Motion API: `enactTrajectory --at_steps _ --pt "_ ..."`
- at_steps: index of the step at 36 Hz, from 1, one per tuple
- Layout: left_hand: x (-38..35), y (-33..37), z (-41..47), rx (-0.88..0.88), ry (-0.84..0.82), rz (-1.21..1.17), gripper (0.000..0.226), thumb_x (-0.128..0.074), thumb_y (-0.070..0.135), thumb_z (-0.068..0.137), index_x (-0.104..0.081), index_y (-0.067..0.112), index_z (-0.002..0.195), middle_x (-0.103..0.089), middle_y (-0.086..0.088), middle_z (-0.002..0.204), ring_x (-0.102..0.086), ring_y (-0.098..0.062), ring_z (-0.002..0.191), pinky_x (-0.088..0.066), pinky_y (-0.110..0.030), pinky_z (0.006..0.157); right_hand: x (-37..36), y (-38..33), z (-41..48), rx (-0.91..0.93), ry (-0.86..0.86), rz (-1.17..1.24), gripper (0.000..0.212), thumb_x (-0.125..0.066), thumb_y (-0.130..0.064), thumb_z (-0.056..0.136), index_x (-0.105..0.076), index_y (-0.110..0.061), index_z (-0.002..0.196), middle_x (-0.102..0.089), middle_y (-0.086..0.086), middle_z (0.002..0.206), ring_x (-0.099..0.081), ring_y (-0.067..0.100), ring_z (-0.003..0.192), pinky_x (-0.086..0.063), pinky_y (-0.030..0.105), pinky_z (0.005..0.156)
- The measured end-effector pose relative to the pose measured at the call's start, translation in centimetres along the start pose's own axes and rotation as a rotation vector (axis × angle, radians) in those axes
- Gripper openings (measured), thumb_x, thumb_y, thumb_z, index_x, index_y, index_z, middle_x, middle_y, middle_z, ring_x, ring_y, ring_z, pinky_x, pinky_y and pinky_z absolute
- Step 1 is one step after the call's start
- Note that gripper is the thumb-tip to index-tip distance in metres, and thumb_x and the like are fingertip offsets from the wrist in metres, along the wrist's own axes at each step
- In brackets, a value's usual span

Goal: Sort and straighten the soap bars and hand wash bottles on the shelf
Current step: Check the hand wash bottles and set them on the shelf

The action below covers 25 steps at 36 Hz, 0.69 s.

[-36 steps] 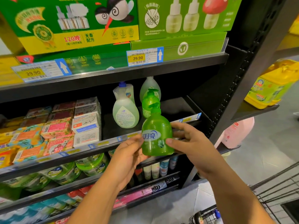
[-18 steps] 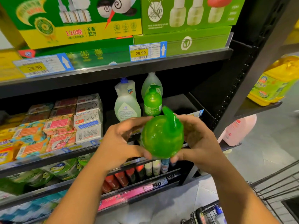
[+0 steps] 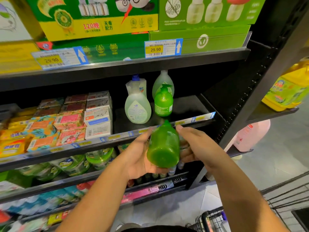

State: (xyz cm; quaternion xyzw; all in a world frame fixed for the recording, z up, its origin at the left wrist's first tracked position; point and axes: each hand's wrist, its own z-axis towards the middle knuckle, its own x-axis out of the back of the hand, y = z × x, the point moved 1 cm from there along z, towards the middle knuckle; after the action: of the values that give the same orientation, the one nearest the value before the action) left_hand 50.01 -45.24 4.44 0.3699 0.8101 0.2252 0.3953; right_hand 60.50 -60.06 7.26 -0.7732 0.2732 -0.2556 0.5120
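**Two hands on one bottle; shelving not yet done**

Left hand [image 3: 139,157] cradles the green hand wash bottle [image 3: 164,146] from its left and below. The palm lies against the flank and the fingers curl underneath, mostly hidden. Right hand [image 3: 196,144] grips the opposite flank, thumb near the shoulder and fingers wrapped behind. Both forearms reach forward and converge on it.

The bottle is tipped over, base toward the camera and pump end toward the shelf [image 3: 185,107]. It is carried in the air and touches only the hands.

- Just beyond its pump end: the price rail [image 3: 117,136].
- Beyond and above it: a matching green pump bottle [image 3: 163,102], upright, printed back label outward.
- Around that one: three pale hand wash bottles [image 3: 138,109], two to its left and one directly behind.
- Beyond and to the right: bare shelf floor.
- Well to the left: soap bars [image 3: 98,118], boxed and stacked in rows. The nearer stacks look fairly square; the farthest are too blurred to judge.

Judgement: partway through. The held bottle has yet to be righted and set down. The standing bottles probably need turning to face front.
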Motion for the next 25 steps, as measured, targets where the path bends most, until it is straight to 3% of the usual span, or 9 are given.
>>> enactTrajectory --at_steps 2,6,9,12,14,16,19,22,25 --pt "0.4 0.0 0.1 -0.05 -0.035 -0.221 0.072 -0.041 0.07 0.092 -0.075 0.011 0.114 -0.07 -0.018 0.117 -0.069 -0.032 0.095 -0.052 -0.049 0.088 0.2 -1.0 -0.4 0.075 -0.028 0.103 0.033 -0.055 -0.047 0.097 -0.07 -0.021 0.11 -0.076 0.01 0.099 -0.073 0.025 0.076 -0.058 0.038 0.071" --pt "1.2 -0.5 0.1 -0.14 -0.116 -0.429 0.067 -0.043 0.066 0.094 -0.076 0.008 0.102 -0.073 -0.013 0.098 -0.071 -0.028 0.084 -0.057 -0.041 0.078 0.3 -2.6 -1.0 0.115 -0.072 0.476 0.036 -0.048 -0.034 0.098 -0.066 -0.009 0.116 -0.076 0.015 0.106 -0.073 0.028 0.098 -0.055 0.039 0.085" --pt "1.4 -0.8 0.4 -0.173 -0.145 -0.462 0.066 -0.045 0.064 0.095 -0.071 0.005 0.11 -0.07 -0.018 0.1 -0.069 -0.033 0.083 -0.056 -0.043 0.075 0.2 -2.5 -0.9 0.197 0.045 0.452 0.025 -0.051 -0.018 0.1 -0.068 -0.009 0.115 -0.075 0.012 0.108 -0.07 0.023 0.099 -0.056 0.035 0.082" --pt "1.0 -0.5 0.6 -0.25 -0.12 -0.436 0.064 -0.042 0.063 0.096 -0.076 0.008 0.102 -0.072 -0.016 0.101 -0.07 -0.031 0.085 -0.056 -0.043 0.075 -0.4 -2.0 -0.9 0.23 0.012 0.337 0.021 -0.059 -0.016 0.097 -0.071 -0.019 0.114 -0.073 0.001 0.098 -0.068 0.018 0.096 -0.056 0.035 0.084" --pt "0.7 0.2 0.5 -0.277 -0.083 -0.381 0.066 -0.043 0.064 0.095 -0.074 0.009 0.113 -0.07 -0.018 0.116 -0.07 -0.035 0.099 -0.055 -0.048 0.085 -0.8 -1.5 -0.5 0.213 -0.015 0.202 0.033 -0.07 -0.027 0.09 -0.064 -0.026 0.123 -0.07 -0.009 0.092 -0.068 0.012 0.096 -0.053 0.035 0.089" --pt "0.4 1.0 0.3 -0.284 -0.037 -0.266 0.071 -0.039 0.065 0.096 -0.067 0.008 0.128 -0.063 -0.02 0.132 -0.062 -0.038 0.12 -0.047 -0.054 0.102 -1.3 -1.1 0.2 0.168 -0.047 0.11 0.063 -0.076 -0.045 0.076 -0.053 -0.032 0.134 -0.07 -0.014 0.1 -0.068 0.008 0.101 -0.051 0.036 0.096" --pt "-1.3 2.3 -0.4 -0.306 -0.04 -0.068 0.074 -0.035 0.065 0.096 -0.059 0.007 0.135 -0.064 -0.018 0.132 -0.061 -0.035 0.123 -0.043 -0.054 0.108 -1.4 -0.7 1.4 0.086 -0.079 0.201 0.078 -0.086 -0.053 0.067 -0.052 -0.029 0.133 -0.073 -0.008 0.115 -0.071 0.013 0.106 -0.053 0.039 0.097" --pt "-3.9 3.5 -1.4 -0.365 -0.018 0.161 0.071 -0.044 0.068 0.083 -0.063 0.018 0.129 -0.07 -0.007 0.123 -0.069 -0.025 0.111 -0.052 -0.046 0.098 -0.3 0.0 2.5 -0.053 -0.064 0.471 0.071 -0.076 -0.05 0.069 -0.06 -0.016 0.13 -0.074 0.007 0.115 -0.073 0.023 0.101 -0.059 0.043 0.083" --pt "-4.9 4.5 -1.7 -0.443 0.012 0.352 0.069 -0.046 0.068 0.075 -0.067 0.024 0.125 -0.068 0.002 0.126 -0.068 -0.017 0.111 -0.052 -0.041 0.101 1.2 1.3 3.3 -0.134 -0.103 0.762 0.058 -0.067 -0.052 0.079 -0.066 -0.015 0.124 -0.072 0.014 0.118 -0.072 0.027 0.096 -0.054 0.042 0.082"
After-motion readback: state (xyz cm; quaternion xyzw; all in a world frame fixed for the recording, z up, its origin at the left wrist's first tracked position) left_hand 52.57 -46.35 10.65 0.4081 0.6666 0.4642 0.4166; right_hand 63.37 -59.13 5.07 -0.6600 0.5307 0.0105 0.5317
